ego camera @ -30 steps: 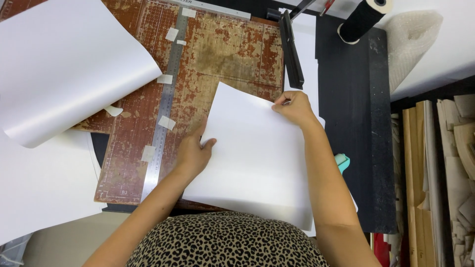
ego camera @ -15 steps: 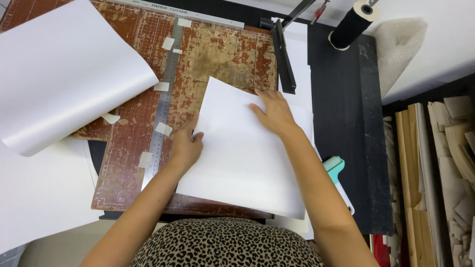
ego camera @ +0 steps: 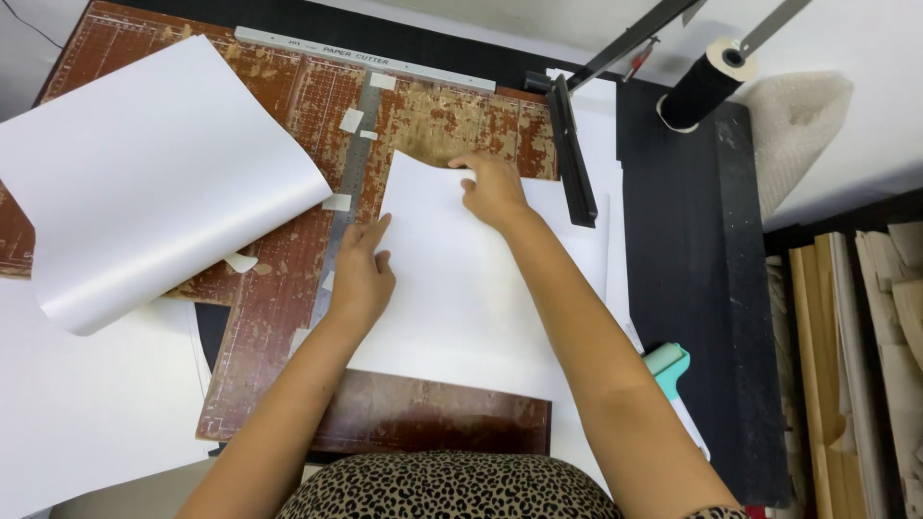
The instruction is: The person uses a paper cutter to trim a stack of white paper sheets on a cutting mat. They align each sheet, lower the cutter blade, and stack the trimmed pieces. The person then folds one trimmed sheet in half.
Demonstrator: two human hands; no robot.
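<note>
The white sheet (ego camera: pixel 471 288) lay flat on the worn brown cutting board (ego camera: pixel 288 317), its near edge short of the board's near edge and its far edge close to the board's far right corner. The left hand (ego camera: pixel 361 274) rested open, palm down, on the sheet's left edge beside the metal ruler strip (ego camera: pixel 348 187); the right hand (ego camera: pixel 492 185) pressed flat, fingers spread, at the sheet's far edge, grasping nothing. With only light palm pressure, the sheet could skew off the ruler line, and the right fingers sat near the raised black blade arm (ego camera: pixel 571 163), a likely pinch risk. Against the earlier frames, the right hand had shifted from the far right corner toward the middle of the far edge, and the sheet sat farther up the board.
</note>
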